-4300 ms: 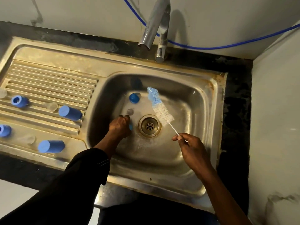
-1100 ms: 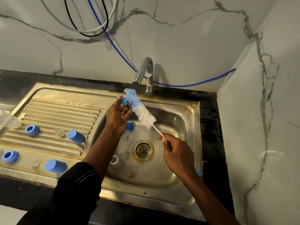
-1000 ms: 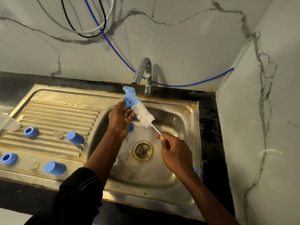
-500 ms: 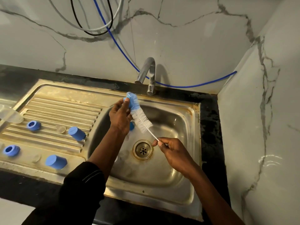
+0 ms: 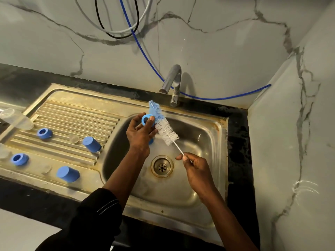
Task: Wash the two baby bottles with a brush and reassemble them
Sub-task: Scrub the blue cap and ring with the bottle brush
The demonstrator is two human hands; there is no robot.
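- Holding a blue ring [image 5: 146, 120] up over the sink [image 5: 199, 134], the left hand [image 5: 139, 134] has its thumb and fingers curled round it.
- The brush [image 5: 165, 130] leans on the ring, and its blue tip pokes up past it toward the tap [image 5: 172, 78].
- The right hand [image 5: 196, 169] pinches the thin white end of the brush, just above the drain [image 5: 161, 166].
- A small blue piece [image 5: 151, 141] peeks out from behind the left hand. It may be another bottle part, but it is too hidden to tell.
- On the ridged drain board [image 5: 76, 113] lie a back ring [image 5: 44, 133], a front ring [image 5: 19, 159], a back cap [image 5: 91, 144] and a front cap [image 5: 67, 173], all blue.
- A clear bottle [image 5: 16, 118] lies at the far left edge.
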